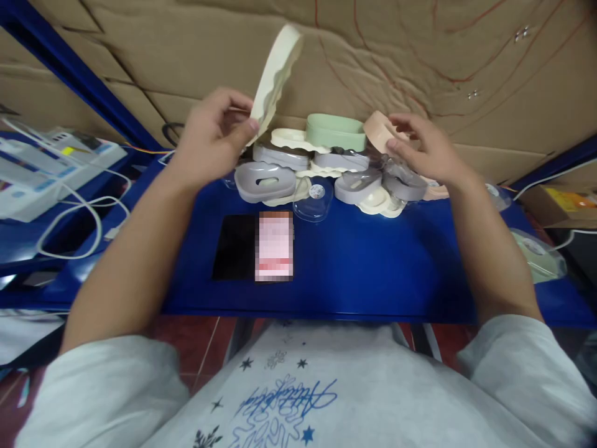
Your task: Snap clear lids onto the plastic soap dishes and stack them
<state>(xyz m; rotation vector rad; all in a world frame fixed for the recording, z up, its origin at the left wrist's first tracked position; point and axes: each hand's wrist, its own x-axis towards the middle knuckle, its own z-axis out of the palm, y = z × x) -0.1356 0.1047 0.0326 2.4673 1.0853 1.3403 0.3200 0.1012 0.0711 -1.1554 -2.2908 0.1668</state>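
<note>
Now my left hand (212, 137) is holding a cream piece (276, 65), my right hand (426, 149) a peach piece (379, 130); at twelve o'clock, dishes (336, 137) are lying unheld.

The dishes (336, 138) are smooth plastic, the tabletop (364, 267) glossy.

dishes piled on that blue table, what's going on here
A person's left hand holds a cream dish up on end, while the right hand grips a peach dish. Between them, grey, cream and green dishes lie heaped on the blue table, with a clear cover in front. A lit phone lies nearer the person.
</note>
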